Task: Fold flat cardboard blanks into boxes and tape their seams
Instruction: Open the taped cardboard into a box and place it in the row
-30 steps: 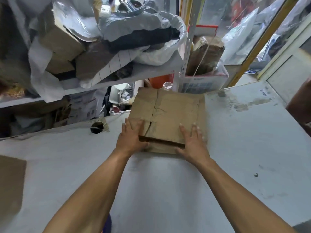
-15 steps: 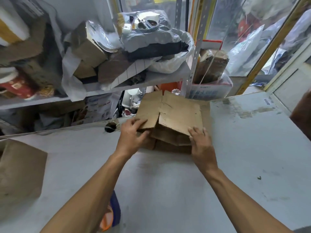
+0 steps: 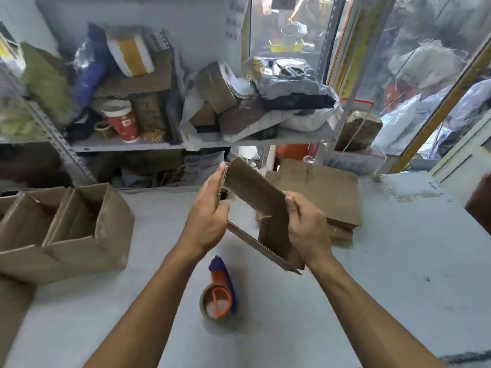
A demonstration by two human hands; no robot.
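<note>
Head view: left hand (image 3: 210, 219) and right hand (image 3: 305, 229) grip cardboard blank (image 3: 255, 192).

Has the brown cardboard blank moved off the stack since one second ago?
Yes. The brown cardboard blank, in both hands, is lifted toward the person, off the stack of flat blanks.

The blank (image 3: 255, 197) was matt brown corrugated cardboard, fluting bare along its cut edges, like the flat stack (image 3: 326, 192) and open boxes (image 3: 87, 235); the tape dispenser (image 3: 219, 290) looked smooth orange and blue plastic; the table (image 3: 372, 288) was dull, scuffed grey
</note>
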